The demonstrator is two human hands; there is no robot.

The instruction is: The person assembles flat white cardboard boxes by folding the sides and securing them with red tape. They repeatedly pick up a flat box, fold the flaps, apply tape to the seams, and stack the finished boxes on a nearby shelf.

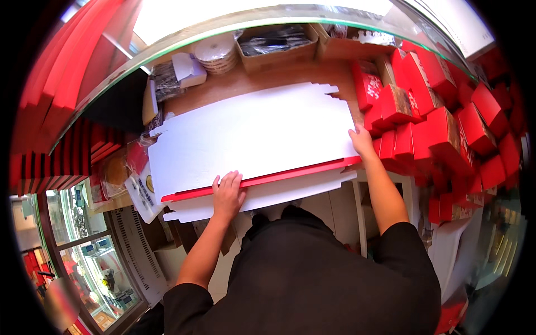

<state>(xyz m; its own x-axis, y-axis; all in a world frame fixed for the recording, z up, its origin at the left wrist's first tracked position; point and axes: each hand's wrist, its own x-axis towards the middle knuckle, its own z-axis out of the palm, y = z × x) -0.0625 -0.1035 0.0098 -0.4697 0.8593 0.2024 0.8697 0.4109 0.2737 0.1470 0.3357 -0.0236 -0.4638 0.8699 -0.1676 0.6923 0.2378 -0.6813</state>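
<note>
A large flat cardboard box blank (251, 134), white with notched ends, lies on the wooden table before me. Along its near side runs a folded red strip (279, 176), and below that a white flap (279, 192) juts past the table's edge. My left hand (228, 195) rests with fingers stretched over the strip, left of the middle. At the blank's right edge, my right hand (362, 140) grips the cardboard near its corner; part of its fingers is hidden.
Red boxes (441, 134) are piled along the right side. At the back stand a cardboard box (276, 47) with dark packets and a stack of white rolls (216, 53). A glass shelf edge (257, 19) arches above. Plastic bags (142, 190) lie at the left.
</note>
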